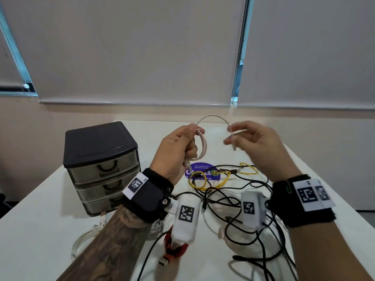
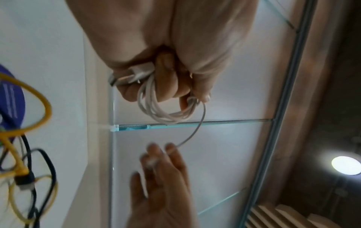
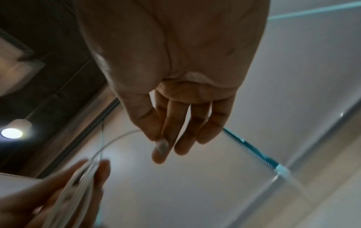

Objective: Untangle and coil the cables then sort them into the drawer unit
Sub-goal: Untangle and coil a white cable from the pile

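My left hand [image 1: 187, 144] is raised above the table and grips a small coil of white cable [image 1: 203, 146], its loops [image 2: 166, 114] hanging below the curled fingers. The cable's free end arcs over [image 1: 213, 117] to my right hand [image 1: 236, 136], which pinches it near the plug between thumb and forefinger [image 3: 160, 146]. The dark drawer unit [image 1: 101, 167] with three translucent drawers, all pushed in, stands at the left of the table. A tangle of black cables [image 1: 253, 220] and a yellow cable [image 1: 213, 179] lies on the table below my hands.
A red cable with a USB plug [image 1: 172, 250] lies near my left forearm, and a coiled white cable [image 1: 85, 240] sits in front of the drawer unit. A purple round sticker [image 1: 200, 172] is on the white table [image 1: 40, 240]. Blinds cover the windows behind.
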The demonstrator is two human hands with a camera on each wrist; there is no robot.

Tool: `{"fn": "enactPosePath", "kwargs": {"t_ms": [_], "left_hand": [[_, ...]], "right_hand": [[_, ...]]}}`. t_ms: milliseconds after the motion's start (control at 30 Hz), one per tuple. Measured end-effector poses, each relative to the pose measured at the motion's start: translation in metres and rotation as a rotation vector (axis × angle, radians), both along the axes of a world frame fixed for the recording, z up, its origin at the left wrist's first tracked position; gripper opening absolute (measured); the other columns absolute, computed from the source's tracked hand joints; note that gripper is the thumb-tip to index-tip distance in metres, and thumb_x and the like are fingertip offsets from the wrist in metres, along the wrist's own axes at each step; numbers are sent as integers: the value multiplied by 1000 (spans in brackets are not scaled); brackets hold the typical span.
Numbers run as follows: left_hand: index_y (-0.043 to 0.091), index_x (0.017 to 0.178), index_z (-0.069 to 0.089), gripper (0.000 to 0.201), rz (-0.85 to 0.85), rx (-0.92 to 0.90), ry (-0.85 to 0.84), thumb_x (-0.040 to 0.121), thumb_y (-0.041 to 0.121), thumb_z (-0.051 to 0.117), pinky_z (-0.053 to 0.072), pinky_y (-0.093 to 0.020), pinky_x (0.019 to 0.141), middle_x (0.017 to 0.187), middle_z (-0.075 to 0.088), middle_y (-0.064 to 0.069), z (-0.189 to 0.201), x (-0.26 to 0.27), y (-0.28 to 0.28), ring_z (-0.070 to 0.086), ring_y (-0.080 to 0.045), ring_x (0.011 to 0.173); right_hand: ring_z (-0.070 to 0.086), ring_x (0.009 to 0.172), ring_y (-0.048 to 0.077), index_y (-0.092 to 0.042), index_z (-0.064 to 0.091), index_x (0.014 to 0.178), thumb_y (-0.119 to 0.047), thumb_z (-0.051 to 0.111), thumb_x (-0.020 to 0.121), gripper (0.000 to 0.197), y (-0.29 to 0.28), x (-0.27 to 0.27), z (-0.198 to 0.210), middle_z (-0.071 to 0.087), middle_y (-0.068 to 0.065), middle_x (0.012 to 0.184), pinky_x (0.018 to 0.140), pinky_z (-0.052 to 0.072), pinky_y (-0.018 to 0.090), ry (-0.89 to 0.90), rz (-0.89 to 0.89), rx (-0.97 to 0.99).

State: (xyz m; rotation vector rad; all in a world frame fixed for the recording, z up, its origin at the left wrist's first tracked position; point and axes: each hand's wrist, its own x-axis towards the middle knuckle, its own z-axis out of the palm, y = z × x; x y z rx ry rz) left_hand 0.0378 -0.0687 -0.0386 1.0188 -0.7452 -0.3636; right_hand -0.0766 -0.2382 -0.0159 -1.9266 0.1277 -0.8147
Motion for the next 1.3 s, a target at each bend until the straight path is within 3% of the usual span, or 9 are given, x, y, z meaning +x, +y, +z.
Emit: {"fn": "enactPosePath", "kwargs": {"t_ms": [167, 367, 633, 800, 900, 1000, 1133, 1200, 1300], "left_hand": [[4, 96, 66, 30, -99, -37, 35, 96, 30, 51, 22, -17, 45, 55, 23, 6, 5, -15, -5, 19, -8, 48], [5, 99, 64, 33, -184, -19, 102, 92, 36, 52, 19, -18, 44, 54, 21, 7, 10, -7, 4, 18, -5, 45], [8, 97, 65, 32, -120, -22, 140, 91, 38, 56, 14, -25, 54, 59, 21, 2, 4, -11, -1, 19, -7, 46], [8, 101, 67, 33, -47, -40, 114, 90, 38, 59, 44, -25, 58, 85, 60, -16, 4, -11, -2, 58, -21, 68], [11, 100, 70, 30, -16, 12, 26, 94, 38, 57, 32, -33, 62, 75, 58, -12, 4, -16, -4, 47, -28, 66], [8, 96, 65, 26, 15, 4, 5, 99, 29, 50, 29, -23, 52, 52, 44, 9, 7, -23, -6, 36, -7, 48], [10, 99, 66, 12, -1, 19, -103, 95, 20, 60, 35, -17, 51, 61, 49, 8, 6, -27, -9, 39, -7, 53], [8, 102, 63, 10, 2, 48, -150, 94, 5, 60, 39, -16, 54, 65, 58, 12, 3, -28, -10, 48, -3, 56], [6, 99, 64, 10, 59, 59, -172, 91, 11, 65, 38, -22, 54, 63, 56, 11, 1, -27, -9, 45, -5, 55]], "right_hand": [[67, 83, 12, -11, 70, 91, -6, 66, 93, 7, 28, 16, -13, 74, 11, 93, 73, 50, 29, 8, 106, 211], [64, 81, 18, -11, 70, 92, -13, 54, 100, 18, 33, 15, -7, 71, 4, 83, 71, 46, 31, -46, 148, 431], [62, 82, 20, -19, 65, 121, -15, 57, 101, 22, 46, 17, -10, 75, 9, 97, 76, 48, 35, -47, 250, 412], [67, 89, 17, -23, 44, 139, -10, 80, 81, 69, 58, 17, -12, 67, 8, 91, 88, 56, 32, -64, 367, 298], [66, 78, 21, -16, 57, 124, -26, 75, 89, 40, 62, 17, -9, 66, 11, 82, 82, 57, 38, -118, 224, 289], [63, 73, 21, -10, 64, 100, -38, 58, 99, 28, 58, 14, -3, 67, 12, 78, 76, 55, 42, -152, 103, 257], [64, 77, 31, -13, 67, 88, -31, 65, 97, 21, 50, 11, -2, 70, 5, 79, 74, 55, 49, -281, -10, 152], [64, 70, 17, -14, 69, 90, -24, 70, 94, 11, 50, 10, -1, 69, -4, 73, 69, 56, 38, -339, -16, 173], [60, 63, 9, -15, 71, 98, -21, 74, 91, 10, 54, 10, -2, 64, -6, 67, 64, 50, 24, -403, -70, 124]]}}
